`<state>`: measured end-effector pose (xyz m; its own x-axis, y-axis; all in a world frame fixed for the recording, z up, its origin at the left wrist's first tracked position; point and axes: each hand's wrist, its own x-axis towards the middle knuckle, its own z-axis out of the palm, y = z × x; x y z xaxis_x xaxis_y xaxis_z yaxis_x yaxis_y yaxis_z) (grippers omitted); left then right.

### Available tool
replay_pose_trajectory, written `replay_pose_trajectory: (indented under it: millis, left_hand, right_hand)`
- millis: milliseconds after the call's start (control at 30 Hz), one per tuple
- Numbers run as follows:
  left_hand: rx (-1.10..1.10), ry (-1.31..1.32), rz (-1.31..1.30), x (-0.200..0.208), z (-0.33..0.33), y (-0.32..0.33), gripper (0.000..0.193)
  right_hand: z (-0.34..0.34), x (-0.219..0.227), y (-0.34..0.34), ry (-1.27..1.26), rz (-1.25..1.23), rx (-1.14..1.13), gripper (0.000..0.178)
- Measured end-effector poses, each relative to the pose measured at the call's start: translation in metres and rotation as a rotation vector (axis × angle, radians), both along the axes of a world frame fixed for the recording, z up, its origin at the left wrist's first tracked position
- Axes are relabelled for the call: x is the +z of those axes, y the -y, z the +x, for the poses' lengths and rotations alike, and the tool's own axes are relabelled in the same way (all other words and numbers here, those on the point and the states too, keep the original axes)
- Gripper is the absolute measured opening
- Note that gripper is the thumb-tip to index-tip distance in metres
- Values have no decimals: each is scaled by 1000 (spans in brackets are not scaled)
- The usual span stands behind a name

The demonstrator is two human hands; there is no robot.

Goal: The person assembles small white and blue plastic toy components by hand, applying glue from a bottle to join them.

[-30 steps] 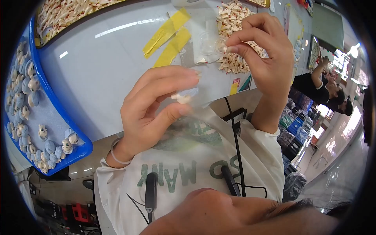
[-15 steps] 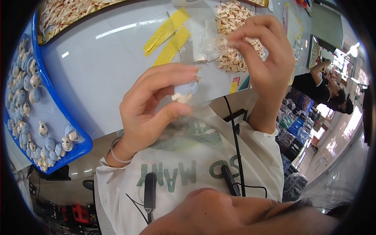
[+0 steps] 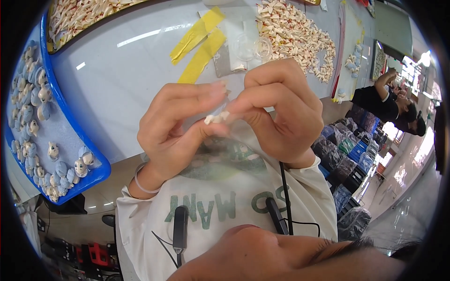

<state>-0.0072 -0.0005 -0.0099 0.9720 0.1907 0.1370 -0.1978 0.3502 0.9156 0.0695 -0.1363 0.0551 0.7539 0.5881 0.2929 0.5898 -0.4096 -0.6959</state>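
Note:
In front of my chest, my left hand (image 3: 168, 117) pinches a small toy figure head (image 3: 216, 118) between thumb and fingers. Its cream underside shows; my fingers cover most of the rest. My right hand (image 3: 283, 112) is bent in a pinch, with its thumb and forefinger tips at the right side of the piece. Whatever sits between those fingertips is hidden and blurred. Beyond my hands, a small round clear dish (image 3: 262, 48) stands next to another clear dish (image 3: 244, 48) on the table.
A blue tray (image 3: 101, 169) with several blue-and-cream toy heads (image 3: 53, 151) is at the left. Small cream pointed pieces (image 3: 295, 37) lie heaped at the far right, and more fill a tray (image 3: 93, 16) at the far left. Yellow tape strips (image 3: 197, 35) stick to the table. Another person (image 3: 382, 100) works at right.
My right hand has come away from the clear dish, moving left and nearer, and now meets the toy head. My left hand keeps its hold, a little lower and further left.

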Motion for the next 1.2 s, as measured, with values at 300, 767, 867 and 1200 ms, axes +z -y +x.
replay_pose_trajectory:
  millis: [300,767,867,1200]
  left_hand:
    - [92,89,198,0,-1,4,35]
    - [102,71,286,3,1,8,34]
    - [72,37,184,4,3,7,34]
    - [20,16,150,4,4,8,33]
  right_hand:
    - [-4,-2,3,115,4,5,22]
    - [22,6,46,-236,91,-70,17]
    - [56,-4,80,-100,-14,-273,17]
    - [79,-31,73,132,-272,-158,12]
